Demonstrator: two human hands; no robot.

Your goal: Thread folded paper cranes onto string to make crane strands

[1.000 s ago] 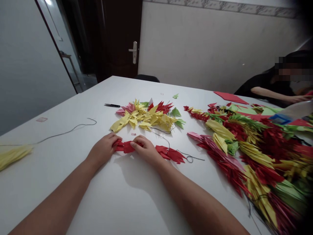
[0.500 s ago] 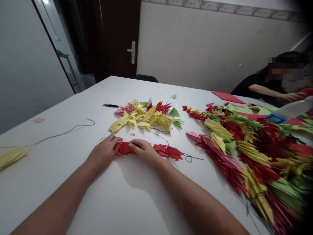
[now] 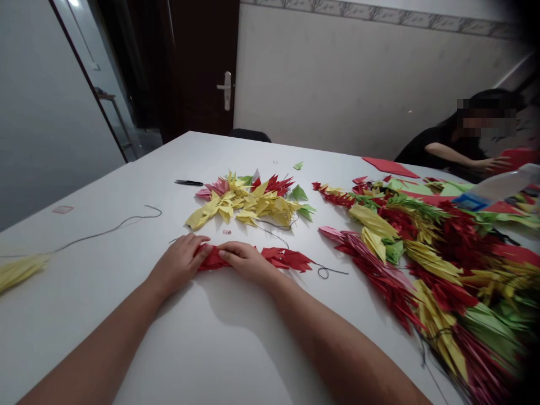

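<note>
A string of folded red paper pieces (image 3: 287, 259) lies across the white table in front of me. My left hand (image 3: 180, 260) is closed around its left end, thumb on the near side and fingers over the top. Further right, my right hand (image 3: 242, 260) grips the same string, its thumb pointing left along the paper. A short stretch of red shows between the two hands; the rest under them is hidden. Dark thread (image 3: 324, 272) trails from the right end in a small loop. Beyond the hands sits a pile of folded yellow paper pieces (image 3: 264, 205) mixed with pink, red and green.
A heap of strung red, yellow, green and pink paper (image 3: 434, 259) covers the right side. Small snips (image 3: 189, 183) lie behind the pile. At left is a yellow paper string (image 3: 21, 272) with thread. Another person (image 3: 459, 143) handles red paper near a plastic bottle (image 3: 493, 188).
My left hand has shifted slightly, its fingers now lying further over the end of the red string. My right hand stays nearly in place. The view has turned a little.
</note>
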